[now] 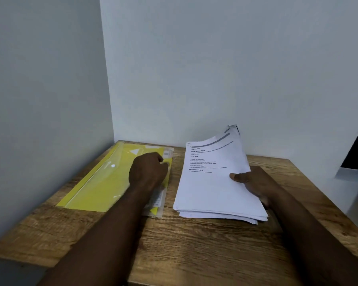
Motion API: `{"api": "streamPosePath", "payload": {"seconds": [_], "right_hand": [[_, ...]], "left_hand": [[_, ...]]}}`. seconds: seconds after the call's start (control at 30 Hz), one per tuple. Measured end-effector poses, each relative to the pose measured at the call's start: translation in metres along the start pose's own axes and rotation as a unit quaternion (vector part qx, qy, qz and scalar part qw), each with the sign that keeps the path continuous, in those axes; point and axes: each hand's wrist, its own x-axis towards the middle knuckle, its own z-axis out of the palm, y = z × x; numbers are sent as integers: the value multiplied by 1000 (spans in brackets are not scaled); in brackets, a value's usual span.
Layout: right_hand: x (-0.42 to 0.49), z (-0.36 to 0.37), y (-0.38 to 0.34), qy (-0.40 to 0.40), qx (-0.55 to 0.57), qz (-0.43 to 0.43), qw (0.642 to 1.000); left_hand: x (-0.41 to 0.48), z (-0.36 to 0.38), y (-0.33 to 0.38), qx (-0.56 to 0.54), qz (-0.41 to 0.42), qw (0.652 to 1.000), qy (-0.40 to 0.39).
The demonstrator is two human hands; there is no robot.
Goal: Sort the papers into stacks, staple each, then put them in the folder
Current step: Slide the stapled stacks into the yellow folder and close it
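Observation:
A yellow plastic folder [103, 182] with a snap button lies flat on the left of the wooden table [194, 244]. My left hand [148, 171] rests on the folder's right part with its fingers curled under; what they hold is hidden. A pile of white printed papers [211, 188] sits to the right of the folder. My right hand [254, 182] grips the pile's right edge, thumb on top, and lifts the far end of the sheets off the table. No stapler is in view.
The table stands in a corner between two pale walls [215, 69]. A dark object and a white surface [355, 178] lie beyond the table's right edge. Bare wood shows at the table's front.

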Motion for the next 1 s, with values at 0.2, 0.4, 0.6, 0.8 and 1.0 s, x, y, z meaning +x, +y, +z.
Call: {"api": "streamPosePath", "payload": {"seconds": [0.2,0.4,0.6,0.8,1.0], "right_hand": [[4,-1,2,7,-11,2,1000],[8,0,4,8,5,2,1000],[13,-4,4,35,18,-2,999],[13,-8,5,59,22,2,998],[14,-9,6,44,-3,10,999]], "left_hand": [[3,6,-6,118,-33,990,-70],[4,7,-7,111,-30,991,-69],[1,8,-8,68,17,994,-81],[-9,5,-5,-49,8,995,-89],[-7,-25,-40,-135,-46,990,-24]]}}
